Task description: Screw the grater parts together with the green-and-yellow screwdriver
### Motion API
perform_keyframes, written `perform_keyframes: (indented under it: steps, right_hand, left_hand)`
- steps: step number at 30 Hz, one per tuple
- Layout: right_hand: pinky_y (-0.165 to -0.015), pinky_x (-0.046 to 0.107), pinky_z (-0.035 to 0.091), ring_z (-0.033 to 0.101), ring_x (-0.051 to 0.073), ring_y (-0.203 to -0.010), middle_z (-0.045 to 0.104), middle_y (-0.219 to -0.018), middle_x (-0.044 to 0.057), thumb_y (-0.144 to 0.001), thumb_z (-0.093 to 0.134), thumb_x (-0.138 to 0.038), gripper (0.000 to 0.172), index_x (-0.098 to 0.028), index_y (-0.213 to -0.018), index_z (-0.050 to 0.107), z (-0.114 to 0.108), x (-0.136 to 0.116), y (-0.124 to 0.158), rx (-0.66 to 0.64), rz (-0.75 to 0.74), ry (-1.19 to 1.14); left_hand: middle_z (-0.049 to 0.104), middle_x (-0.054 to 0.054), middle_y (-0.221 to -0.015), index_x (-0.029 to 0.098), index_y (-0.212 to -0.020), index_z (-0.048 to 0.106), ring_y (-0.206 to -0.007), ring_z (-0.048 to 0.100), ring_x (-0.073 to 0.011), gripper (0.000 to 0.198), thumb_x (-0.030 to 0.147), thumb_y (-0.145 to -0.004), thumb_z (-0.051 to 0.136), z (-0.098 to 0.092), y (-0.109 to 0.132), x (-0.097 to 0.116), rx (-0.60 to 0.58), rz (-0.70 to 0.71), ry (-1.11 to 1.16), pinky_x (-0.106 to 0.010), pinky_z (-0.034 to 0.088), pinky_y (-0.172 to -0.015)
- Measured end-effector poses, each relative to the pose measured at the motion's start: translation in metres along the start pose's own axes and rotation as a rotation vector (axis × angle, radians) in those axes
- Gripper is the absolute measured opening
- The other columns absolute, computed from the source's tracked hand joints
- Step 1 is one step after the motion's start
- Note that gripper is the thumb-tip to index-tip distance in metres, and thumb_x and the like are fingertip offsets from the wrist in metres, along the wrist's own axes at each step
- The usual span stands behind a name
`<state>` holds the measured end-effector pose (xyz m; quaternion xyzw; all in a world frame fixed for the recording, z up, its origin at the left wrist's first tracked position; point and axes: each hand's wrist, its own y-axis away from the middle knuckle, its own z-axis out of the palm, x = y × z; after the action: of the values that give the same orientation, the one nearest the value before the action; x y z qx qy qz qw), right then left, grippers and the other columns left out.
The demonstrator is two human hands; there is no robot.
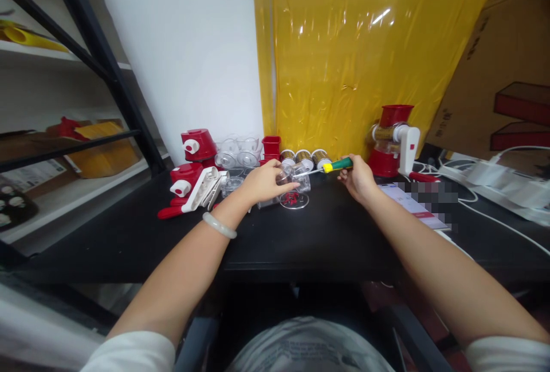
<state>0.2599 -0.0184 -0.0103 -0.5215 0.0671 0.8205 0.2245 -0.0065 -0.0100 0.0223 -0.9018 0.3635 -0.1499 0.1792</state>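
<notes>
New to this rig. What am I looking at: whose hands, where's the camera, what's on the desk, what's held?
No robot here: one camera worn on a person's head looks down at their own two bare hands. The left hand holds a clear plastic part on the black table. The right hand has its grip closed on a screwdriver with a green and yellow handle. Nearby lie red and white parts, clear cups, metal drums, an assembled red and white gadget and white cables.

Small assembly workshop. You sit at a black workbench (326, 234); metal shelving (107, 71) stands left, cardboard cartons (494, 74) right, yellow plastic sheeting (344, 45) far. Repeated red-and-white appliance parts (193, 183) and a screwdriver (337, 164) mark production work.
</notes>
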Motion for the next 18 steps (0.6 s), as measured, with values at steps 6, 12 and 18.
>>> perform_keyframes:
  steps: [6, 12, 18]
  right_hand:
    - [-0.043, 0.020, 0.040, 0.038, 0.010, -0.042, 0.044, -0.050, -0.005, -0.092, 0.047, -0.035, 0.020, -0.022, -0.078, 0.052, 0.0010, -0.0033, 0.0009, 0.001, 0.057, -0.029]
    - [-0.038, 0.020, 0.032, 0.022, 0.008, -0.035, 0.028, -0.043, -0.011, -0.095, 0.048, -0.053, 0.035, -0.023, -0.078, 0.050, -0.0001, -0.0037, 0.0030, 0.004, 0.027, 0.056]
    - [-0.038, 0.019, 0.032, 0.024, 0.007, -0.034, 0.028, -0.044, -0.012, -0.095, 0.053, -0.046, 0.028, -0.024, -0.079, 0.048, -0.0020, -0.0002, 0.0004, 0.007, -0.021, 0.106]
  left_hand:
    - [0.064, -0.011, -0.114, 0.018, -0.075, 0.069, -0.090, 0.066, -0.0227, 0.053, 0.069, -0.086, 0.058, -0.0006, 0.0000, 0.0007, -0.002, -0.001, 0.009, -0.039, 0.053, -0.085]
    - [0.063, -0.012, -0.119, 0.018, -0.075, 0.068, -0.092, 0.066, -0.0236, 0.054, 0.070, -0.085, 0.058, -0.0003, -0.0002, 0.0002, -0.005, -0.003, 0.014, -0.040, 0.053, -0.086]
    - [0.064, -0.011, -0.117, 0.018, -0.076, 0.068, -0.092, 0.066, -0.0231, 0.054, 0.070, -0.085, 0.058, 0.0000, 0.0004, 0.0000, -0.003, -0.005, 0.024, -0.039, 0.053, -0.088]
